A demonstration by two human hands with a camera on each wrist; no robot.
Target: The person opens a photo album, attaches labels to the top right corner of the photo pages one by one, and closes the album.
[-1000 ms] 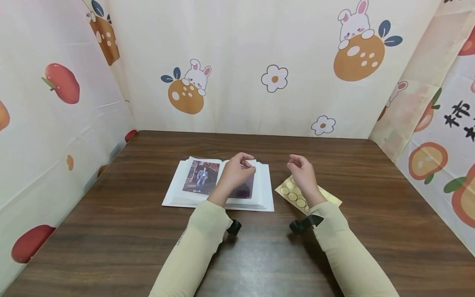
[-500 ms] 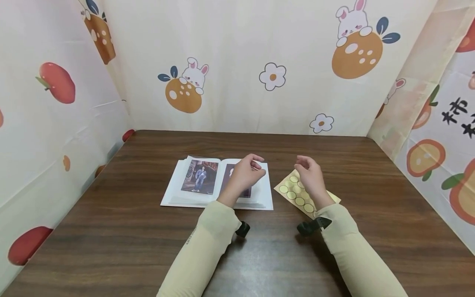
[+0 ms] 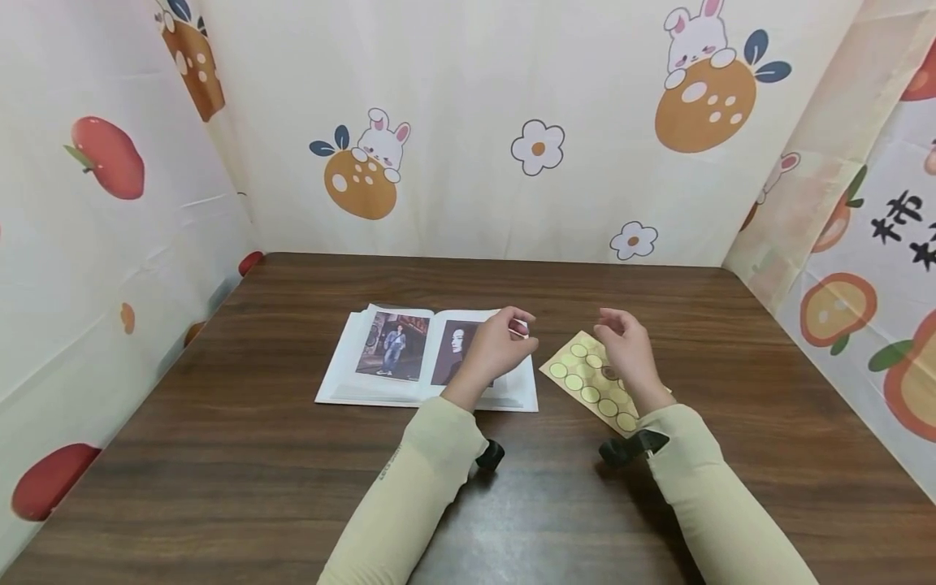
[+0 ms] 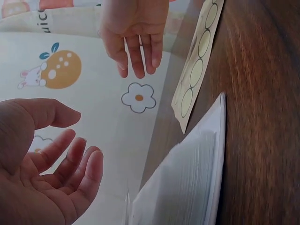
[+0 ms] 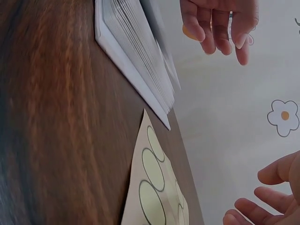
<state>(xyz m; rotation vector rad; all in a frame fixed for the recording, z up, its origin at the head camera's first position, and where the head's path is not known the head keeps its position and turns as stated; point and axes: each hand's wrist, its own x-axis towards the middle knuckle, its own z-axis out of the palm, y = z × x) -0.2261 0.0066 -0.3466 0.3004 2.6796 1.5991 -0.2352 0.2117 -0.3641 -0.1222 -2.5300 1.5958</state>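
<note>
An album [image 3: 336, 374] lies spread on the wooden table, a photo on each of its two visible pages. My left hand [image 3: 499, 349] hovers over its right page and covers part of the photo of a pale face. Beside the album lies a yellow sheet of round stickers [image 3: 585, 378], with my right hand [image 3: 629, 349] above it. In the left wrist view the left hand [image 4: 56, 164] has loosely bent fingers with nothing between them. The right wrist view shows the right hand [image 5: 276, 197] likewise relaxed and holding nothing.
The brown table [image 3: 241, 455] ends at a printed curtain [image 3: 468, 146] behind and at the sides. A black wrist strap [image 3: 490, 455] sits on the left arm, another black strap [image 3: 632, 447] on the right.
Both hands have drifted to the right, uncovering more of the photo on the album's right page and more of the sticker sheet. Album and sheet stay where they were.
</note>
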